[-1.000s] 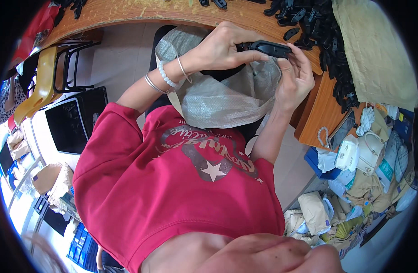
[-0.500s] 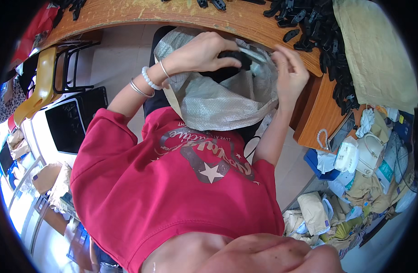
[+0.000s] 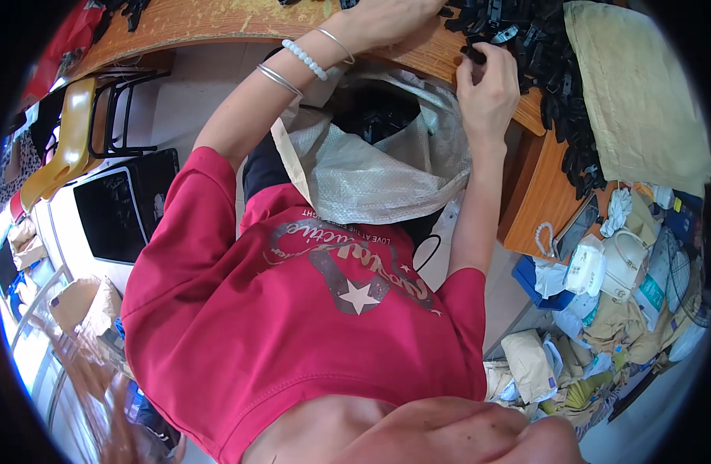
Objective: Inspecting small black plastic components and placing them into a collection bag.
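Note:
My left hand (image 3: 398, 19) reaches over the wooden table (image 3: 239, 23) at the top edge, beside a pile of small black plastic clips (image 3: 553, 85). Its fingertips run out of the picture, so what they do is hidden. Just to the right, my right hand (image 3: 491, 81) pinches a black plastic clip (image 3: 473, 54) between thumb and fingers at the pile's near edge. A pale woven sack (image 3: 379, 182) stands gaping in my lap, against the table's edge, with black parts (image 3: 375, 116) inside it.
A beige cloth or sack (image 3: 638, 97) lies on the table right of the pile. Below it are a blue bin (image 3: 541, 286) and heaped bags and parcels (image 3: 603, 332). A yellow chair (image 3: 69, 139) stands at left. Another person's blurred arm (image 3: 100, 387) shows at lower left.
My left hand has left the sack's mouth and moved up over the table. My right hand has risen from the sack's rim to the pile and taken hold of a clip.

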A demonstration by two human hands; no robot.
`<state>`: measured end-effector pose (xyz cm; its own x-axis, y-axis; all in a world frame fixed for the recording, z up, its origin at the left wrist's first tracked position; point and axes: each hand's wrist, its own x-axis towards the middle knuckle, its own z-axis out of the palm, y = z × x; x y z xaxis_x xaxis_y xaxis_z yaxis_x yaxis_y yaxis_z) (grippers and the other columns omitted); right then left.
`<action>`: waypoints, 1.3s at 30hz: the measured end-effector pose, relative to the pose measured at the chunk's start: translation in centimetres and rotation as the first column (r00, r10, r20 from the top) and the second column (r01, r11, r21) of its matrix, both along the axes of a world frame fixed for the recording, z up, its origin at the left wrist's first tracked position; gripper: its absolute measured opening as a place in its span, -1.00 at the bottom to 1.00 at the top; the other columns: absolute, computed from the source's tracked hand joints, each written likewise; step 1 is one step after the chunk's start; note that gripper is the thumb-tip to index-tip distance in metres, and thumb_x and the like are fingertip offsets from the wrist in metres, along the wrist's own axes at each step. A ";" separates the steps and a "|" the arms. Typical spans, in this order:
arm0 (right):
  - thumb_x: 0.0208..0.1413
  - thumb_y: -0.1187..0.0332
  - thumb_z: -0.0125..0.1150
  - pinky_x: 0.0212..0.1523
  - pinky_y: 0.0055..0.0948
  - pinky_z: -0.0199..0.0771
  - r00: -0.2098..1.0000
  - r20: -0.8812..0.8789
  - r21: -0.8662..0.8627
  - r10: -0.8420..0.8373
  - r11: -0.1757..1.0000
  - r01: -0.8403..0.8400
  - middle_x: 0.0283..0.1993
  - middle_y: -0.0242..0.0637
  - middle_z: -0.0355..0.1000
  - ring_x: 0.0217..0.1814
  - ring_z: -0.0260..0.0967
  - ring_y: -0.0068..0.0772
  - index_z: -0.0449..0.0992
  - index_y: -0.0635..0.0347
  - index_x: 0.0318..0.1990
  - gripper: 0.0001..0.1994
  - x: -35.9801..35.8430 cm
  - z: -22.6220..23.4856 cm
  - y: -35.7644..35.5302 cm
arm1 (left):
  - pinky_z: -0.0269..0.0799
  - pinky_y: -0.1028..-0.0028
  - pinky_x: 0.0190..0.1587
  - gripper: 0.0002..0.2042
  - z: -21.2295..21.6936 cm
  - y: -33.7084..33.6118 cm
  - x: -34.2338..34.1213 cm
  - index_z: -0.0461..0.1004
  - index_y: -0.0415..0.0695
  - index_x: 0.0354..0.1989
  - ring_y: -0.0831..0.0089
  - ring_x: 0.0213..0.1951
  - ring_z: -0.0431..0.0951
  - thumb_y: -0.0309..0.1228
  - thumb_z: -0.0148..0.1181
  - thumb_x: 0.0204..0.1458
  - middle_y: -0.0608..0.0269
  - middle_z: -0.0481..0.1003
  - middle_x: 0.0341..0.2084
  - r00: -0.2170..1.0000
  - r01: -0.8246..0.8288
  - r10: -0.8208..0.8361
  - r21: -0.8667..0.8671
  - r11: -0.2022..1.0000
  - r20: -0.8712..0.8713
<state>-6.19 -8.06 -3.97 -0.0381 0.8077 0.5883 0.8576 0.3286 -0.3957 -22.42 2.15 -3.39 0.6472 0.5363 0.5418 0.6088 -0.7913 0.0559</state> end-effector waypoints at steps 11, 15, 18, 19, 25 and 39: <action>0.01 0.61 0.22 -0.24 -0.59 0.55 0.671 -0.741 -0.115 0.022 0.980 -0.160 -0.22 -0.21 0.47 -0.26 0.50 -0.48 0.55 0.35 -0.17 -0.81 -1.0 -0.7 -1.9 | 0.36 0.24 -0.28 -0.93 1.0 -2.3 -0.8 0.39 -0.28 -0.47 0.06 -0.31 0.43 -0.57 0.13 -0.12 0.00 0.39 -0.45 0.933 0.155 -0.107 -0.116 0.981 0.344; 0.03 0.63 0.20 -0.19 -0.57 0.58 0.679 -0.725 -0.019 0.112 0.983 -0.182 -0.15 -0.20 0.44 -0.24 0.50 -0.43 0.54 0.38 -0.18 -0.82 -1.3 -0.9 -2.0 | 0.43 0.35 -0.27 -0.80 2.2 -5.3 -0.4 0.48 -0.37 -0.31 0.11 -0.35 0.56 -0.44 0.19 0.02 -0.12 0.52 -0.43 0.894 0.204 0.015 -0.437 0.876 0.448; 0.03 0.64 0.19 -0.20 -0.58 0.57 0.605 -0.791 -0.004 0.087 0.989 -0.146 -0.16 -0.19 0.44 -0.22 0.50 -0.42 0.54 0.39 -0.18 -0.82 -1.8 -1.0 -2.4 | 0.39 0.35 -0.36 -0.75 1.9 -5.4 -0.7 0.47 -0.40 -0.38 0.33 -0.40 0.54 -0.38 0.21 0.04 -0.16 0.50 -0.45 0.823 0.363 -0.053 -0.452 0.815 0.565; 0.03 0.64 0.18 -0.21 -0.58 0.57 0.585 -0.808 -0.014 0.072 0.990 -0.141 -0.16 -0.20 0.43 -0.22 0.49 -0.42 0.53 0.40 -0.17 -0.82 -2.0 -0.9 -2.6 | 0.39 0.35 -0.36 -0.75 1.1 -5.5 -0.8 0.47 -0.40 -0.38 0.33 -0.40 0.54 -0.38 0.21 0.04 -0.16 0.50 -0.45 0.824 0.362 -0.052 -0.452 0.815 0.565; 0.01 0.64 0.21 -0.17 -0.60 0.53 0.593 -0.804 -0.053 0.042 0.989 -0.141 -0.13 -0.22 0.40 -0.17 0.45 -0.48 0.52 0.39 -0.13 -0.77 -2.4 1.1 -3.5 | 0.48 0.35 -0.31 -0.68 0.9 -6.7 -1.5 0.51 -0.22 -0.10 0.10 -0.42 0.57 -0.37 0.26 -0.03 -0.04 0.55 -0.43 0.899 0.317 0.009 -0.666 0.675 0.437; -0.09 0.45 0.32 -0.10 -0.26 0.23 0.941 0.218 -0.014 -0.260 0.963 0.269 -0.22 -0.34 0.39 -0.12 0.25 -0.24 0.61 0.14 -0.31 -0.86 3.4 0.7 -1.4 | 0.32 0.35 -0.43 -0.70 3.1 -3.4 -0.4 0.44 -0.42 -0.45 0.45 -0.44 0.50 -0.33 0.23 0.04 -0.19 0.47 -0.48 0.887 0.035 0.403 -0.903 0.429 0.225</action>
